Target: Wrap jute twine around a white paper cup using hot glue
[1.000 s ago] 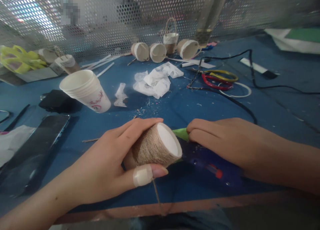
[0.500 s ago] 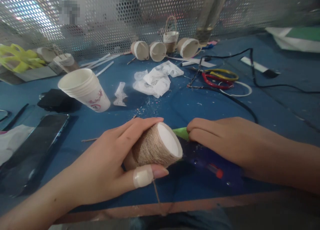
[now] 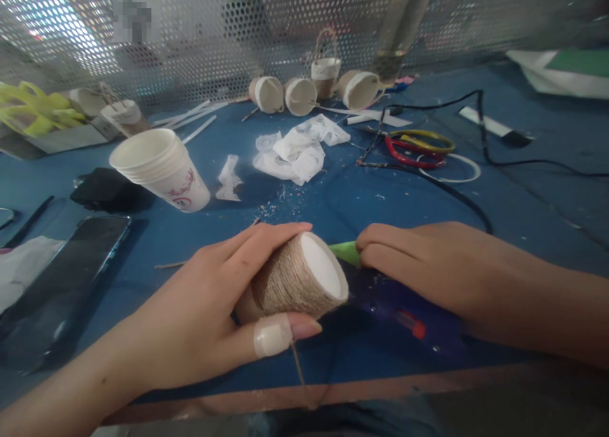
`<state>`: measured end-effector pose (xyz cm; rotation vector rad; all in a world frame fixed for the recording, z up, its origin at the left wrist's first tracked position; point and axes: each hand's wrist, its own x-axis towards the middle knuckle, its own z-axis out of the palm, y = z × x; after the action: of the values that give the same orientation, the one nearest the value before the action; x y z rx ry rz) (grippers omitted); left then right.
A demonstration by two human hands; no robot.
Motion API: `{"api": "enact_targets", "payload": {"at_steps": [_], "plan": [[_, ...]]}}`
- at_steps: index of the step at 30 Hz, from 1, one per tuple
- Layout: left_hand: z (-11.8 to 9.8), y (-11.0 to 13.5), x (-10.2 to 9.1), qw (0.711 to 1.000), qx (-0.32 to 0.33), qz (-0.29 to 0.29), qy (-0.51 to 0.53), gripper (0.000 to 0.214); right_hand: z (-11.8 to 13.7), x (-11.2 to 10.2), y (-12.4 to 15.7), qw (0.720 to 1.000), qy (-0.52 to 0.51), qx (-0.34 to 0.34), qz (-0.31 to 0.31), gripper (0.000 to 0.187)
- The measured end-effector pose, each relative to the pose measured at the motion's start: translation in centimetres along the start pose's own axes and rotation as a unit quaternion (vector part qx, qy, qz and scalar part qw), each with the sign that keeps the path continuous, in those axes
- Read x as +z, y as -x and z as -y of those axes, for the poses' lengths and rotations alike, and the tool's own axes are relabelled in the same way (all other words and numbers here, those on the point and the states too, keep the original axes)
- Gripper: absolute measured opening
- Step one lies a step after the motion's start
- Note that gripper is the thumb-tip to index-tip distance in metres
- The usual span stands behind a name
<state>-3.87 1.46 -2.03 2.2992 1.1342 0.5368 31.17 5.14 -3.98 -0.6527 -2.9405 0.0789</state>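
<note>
Little has moved since the earlier frames: both hands are held as before, and only the view has drifted slightly.

Left hand (image 3: pixel 190 323): fingers are clamped on the twine-wrapped cup (image 3: pixel 297 283), index over the top and plastered thumb (image 3: pixel 280 332) underneath. The cup is held on its side just above the near edge of the surface (image 3: pixel 333 202), its open mouth turned toward the right hand – probably so the rim is presented to the green nozzle (image 3: pixel 345 252). A loose twine strand (image 3: pixel 299 370) is left hanging off the near edge.

Right hand (image 3: pixel 428 266): fingers are laid together along the purple glue gun (image 3: pixel 404 310), pinning it flat on the surface. Whether it is actually gripped cannot be told.

A stack of paper cups (image 3: pixel 159 167) is tipped toward the left edge with a phone (image 3: pixel 66 278) nearer, and finished wrapped cups (image 3: pixel 299 94) are parked along the far edge – kept out of the working area, it seems.
</note>
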Motion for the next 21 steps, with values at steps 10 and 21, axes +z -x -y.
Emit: {"api": "enact_targets", "payload": {"at_steps": [10,21], "plan": [[-0.06,-0.11,0.14,1.000,0.004,0.007,-0.001,0.082,0.05,-0.03,-0.01,1.000,-0.008,0.009,0.018,0.034],[-0.01,-0.10,0.12,1.000,0.001,0.002,-0.004,0.082,-0.09,0.13,-0.04,1.000,0.012,-0.004,0.004,0.045]]}}
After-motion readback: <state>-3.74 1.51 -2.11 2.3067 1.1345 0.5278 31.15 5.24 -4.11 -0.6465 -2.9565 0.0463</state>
